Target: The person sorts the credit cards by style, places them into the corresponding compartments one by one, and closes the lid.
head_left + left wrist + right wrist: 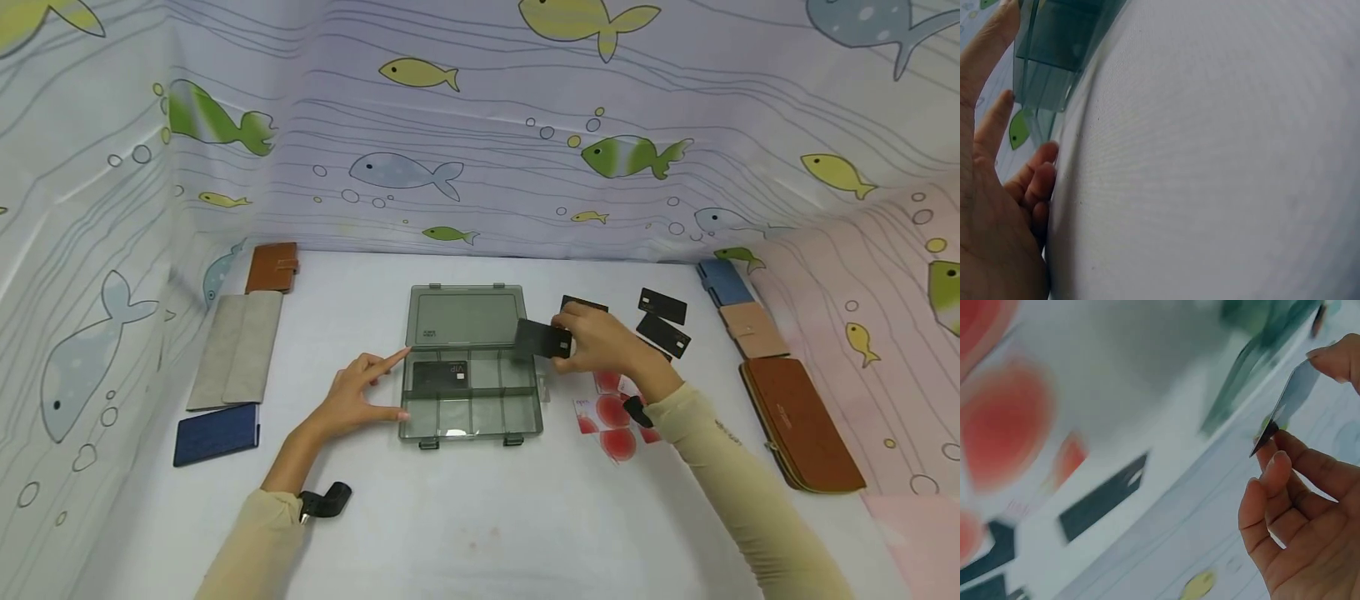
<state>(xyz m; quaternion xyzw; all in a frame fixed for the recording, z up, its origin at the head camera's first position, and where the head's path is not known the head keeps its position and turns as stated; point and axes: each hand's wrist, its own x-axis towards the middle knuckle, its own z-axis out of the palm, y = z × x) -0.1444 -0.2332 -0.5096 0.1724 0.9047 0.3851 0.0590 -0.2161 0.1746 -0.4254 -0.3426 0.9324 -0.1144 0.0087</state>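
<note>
A black card (543, 338) is pinched between the thumb and fingers of my right hand (600, 337), above the right end of a translucent grey-green compartment box (487, 417). The right wrist view shows the same card (1285, 403) nearly edge-on. The box lies with its lid (467, 315) folded back, and a black VIP card (440, 376) rests over its upper left compartments. My left hand (345, 398) is at the box's left side, index finger and thumb spread wide, their tips touching its edge. In the left wrist view its other fingers (1041, 181) are loosely bent beside the cloth.
Several black cards (663, 307) and red-and-white cards (617, 443) lie right of the box. Along the left stand a brown wallet (270, 267), a grey wallet (236, 350) and a navy wallet (216, 435). A blue wallet (724, 282), tan wallet (753, 330) and large brown wallet (802, 425) line the right.
</note>
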